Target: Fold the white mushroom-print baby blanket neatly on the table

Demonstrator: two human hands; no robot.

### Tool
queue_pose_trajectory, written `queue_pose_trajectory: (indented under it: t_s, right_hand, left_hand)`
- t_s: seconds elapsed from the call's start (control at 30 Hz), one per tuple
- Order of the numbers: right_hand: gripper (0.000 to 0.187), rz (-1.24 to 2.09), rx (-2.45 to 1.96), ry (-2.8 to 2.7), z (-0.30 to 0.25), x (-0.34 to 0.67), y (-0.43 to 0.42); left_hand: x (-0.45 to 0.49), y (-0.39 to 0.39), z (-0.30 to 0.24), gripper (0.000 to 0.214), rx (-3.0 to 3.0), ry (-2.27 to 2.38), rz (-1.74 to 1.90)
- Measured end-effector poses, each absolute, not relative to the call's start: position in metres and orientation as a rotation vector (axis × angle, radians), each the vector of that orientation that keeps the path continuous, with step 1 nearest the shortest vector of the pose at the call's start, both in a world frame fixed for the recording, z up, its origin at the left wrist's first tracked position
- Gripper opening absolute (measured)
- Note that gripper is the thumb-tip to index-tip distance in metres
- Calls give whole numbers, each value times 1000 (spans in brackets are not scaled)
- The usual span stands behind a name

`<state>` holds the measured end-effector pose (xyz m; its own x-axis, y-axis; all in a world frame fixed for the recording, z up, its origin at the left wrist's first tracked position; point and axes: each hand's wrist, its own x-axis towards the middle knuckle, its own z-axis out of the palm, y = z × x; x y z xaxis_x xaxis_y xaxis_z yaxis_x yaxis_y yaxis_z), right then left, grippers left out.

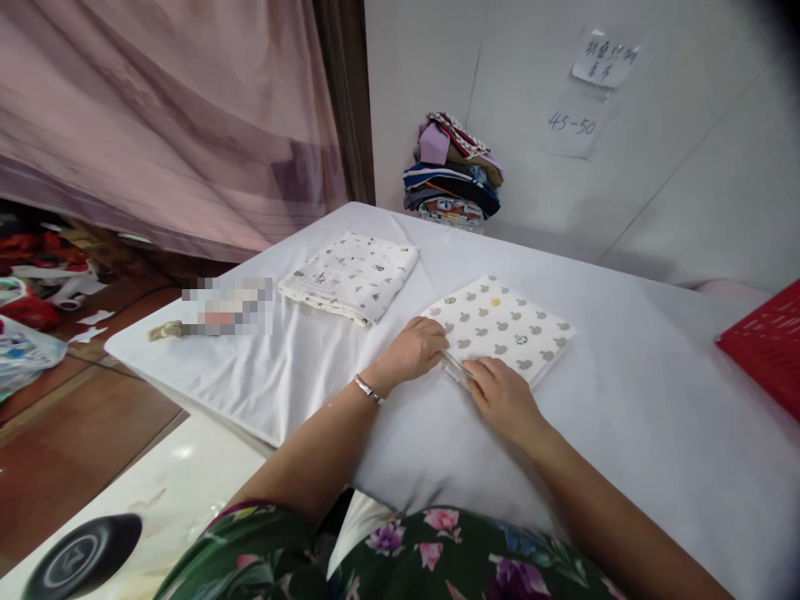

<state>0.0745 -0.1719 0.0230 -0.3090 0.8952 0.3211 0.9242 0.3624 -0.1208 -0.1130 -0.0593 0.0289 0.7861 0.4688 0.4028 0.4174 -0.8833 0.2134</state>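
Observation:
A folded white cloth with grey duck shapes lies on the white-covered table in front of me. My left hand, with a bracelet on the wrist, grips its near left corner with curled fingers. My right hand presses on the near edge of the same cloth, fingers bent over the fold. A second folded cloth with small prints lies to the left, apart from both hands.
A stack of folded coloured clothes sits at the far edge against the white wall. A red basket stands at the right. A pink curtain hangs at left. Paper notes are stuck on the wall.

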Motion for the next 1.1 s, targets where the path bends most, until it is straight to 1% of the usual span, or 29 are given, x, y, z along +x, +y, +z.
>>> queue_pose_trajectory:
  t_s: [0.1, 0.27, 0.47, 0.67, 0.93, 1.1]
  right_hand:
    - [28, -111, -1643, -2311, 24, 72, -172]
    - [30, -119, -1687, -2334, 26, 70, -173]
    - [29, -130, -1685, -2329, 27, 71, -173]
    - [33, -127, -1683, -2322, 25, 69, -173]
    - [32, -117, -1588, -2203, 21, 75, -174]
    - [29, -193, -1573, -2221, 16, 76, -174]
  left_hand:
    - [-114, -59, 27, 16, 2848, 734, 674]
    - [-115, -60, 26, 25, 2826, 742, 683]
    - [-115, -57, 22, 18, 2822, 737, 690]
    - [-114, -54, 18, 13, 2832, 743, 702]
    - [-114, -56, 19, 14, 2852, 753, 700]
    - [-114, -55, 19, 12, 2832, 728, 712]
